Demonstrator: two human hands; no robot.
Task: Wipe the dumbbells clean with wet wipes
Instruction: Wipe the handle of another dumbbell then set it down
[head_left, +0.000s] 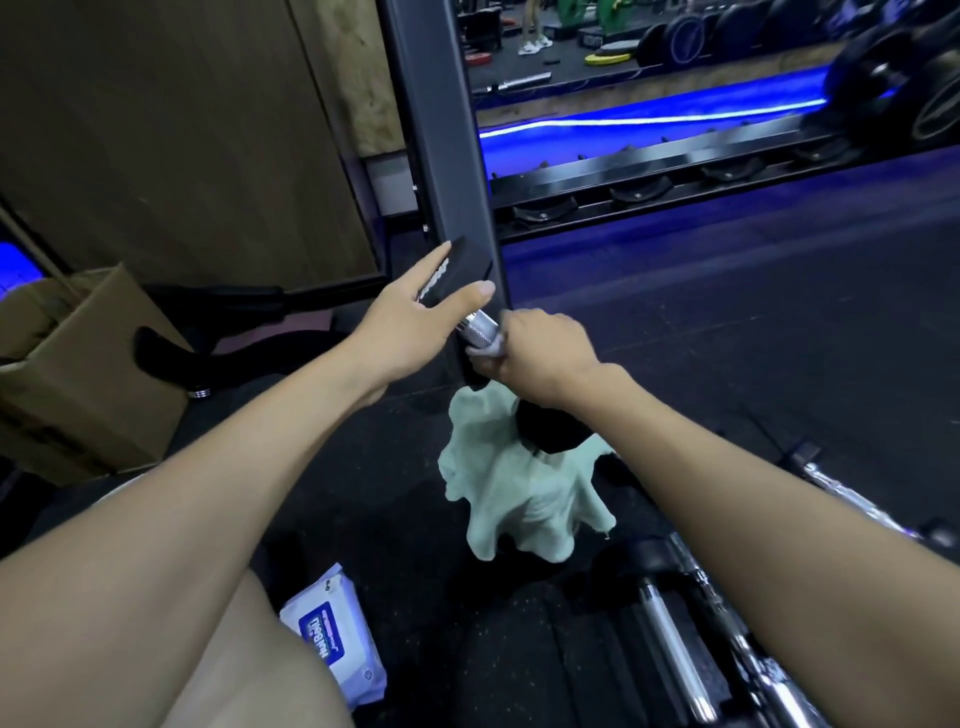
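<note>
A dumbbell (479, 328) with black heads and a knurled steel handle is held up in front of me, tilted. My left hand (415, 317) lies against its upper black head with straight fingers. My right hand (540, 353) grips the handle through a white wet wipe (493, 349), which peeks out by the fingers. The lower black head (550, 431) rests on a pale green towel (524, 499) that lies bunched on the floor. A white and blue pack of wet wipes (337, 649) lies on the floor by my left knee.
More dumbbells with chrome handles (675, 644) lie on the black rubber floor at the lower right. A dark steel post (441, 130) of the rack rises just behind the held dumbbell. Empty rack cradles (639, 195) run to the right. A cardboard box (88, 364) stands at the left.
</note>
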